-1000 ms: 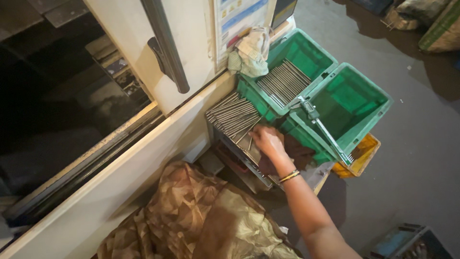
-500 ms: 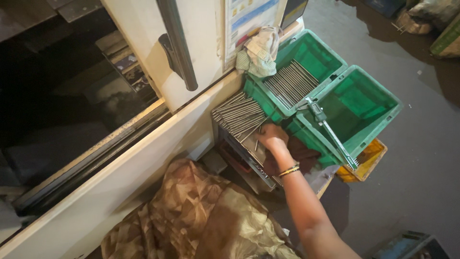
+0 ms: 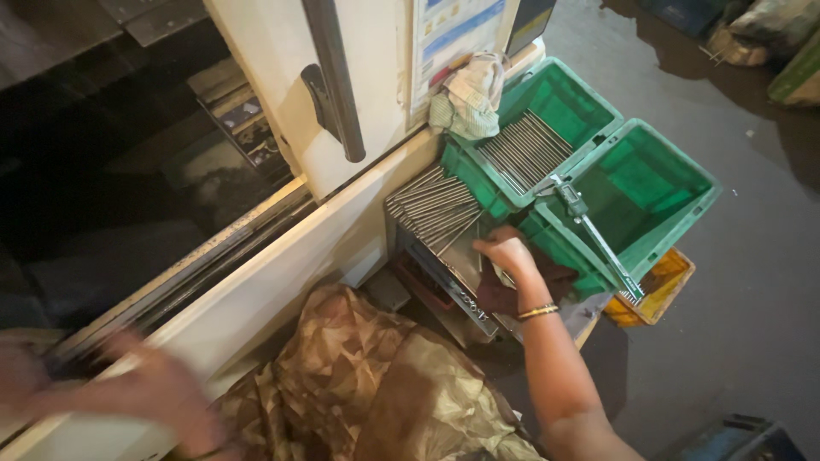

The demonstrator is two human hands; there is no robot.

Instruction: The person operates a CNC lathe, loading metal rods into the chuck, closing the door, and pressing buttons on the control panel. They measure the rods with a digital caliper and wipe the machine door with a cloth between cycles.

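Observation:
My right hand point(image 3: 508, 252) reaches down to a metal tray point(image 3: 457, 269) that carries a row of thin steel rods point(image 3: 431, 205). Its curled fingertips rest on the tray just beside the rods; whether they pinch a rod is unclear. A gold bangle point(image 3: 538, 312) circles the wrist. My left hand point(image 3: 154, 393) is a blur at the bottom left, fingers spread over the cream machine ledge point(image 3: 282, 290), with nothing seen in it.
Two green crates stand right of the tray: one point(image 3: 589, 90) holds more rods point(image 3: 525, 154), the other point(image 3: 683, 213) looks empty. A long caliper point(image 3: 589, 230) lies across their rims. A crumpled rag point(image 3: 470, 102), a yellow crate point(image 3: 662, 286), the machine door handle point(image 3: 333, 94) and camouflage fabric point(image 3: 367, 384) surround them.
My left hand has come into view at the bottom left, blurred by motion. My right hand has stayed on the tray by the rods, shifting only slightly.

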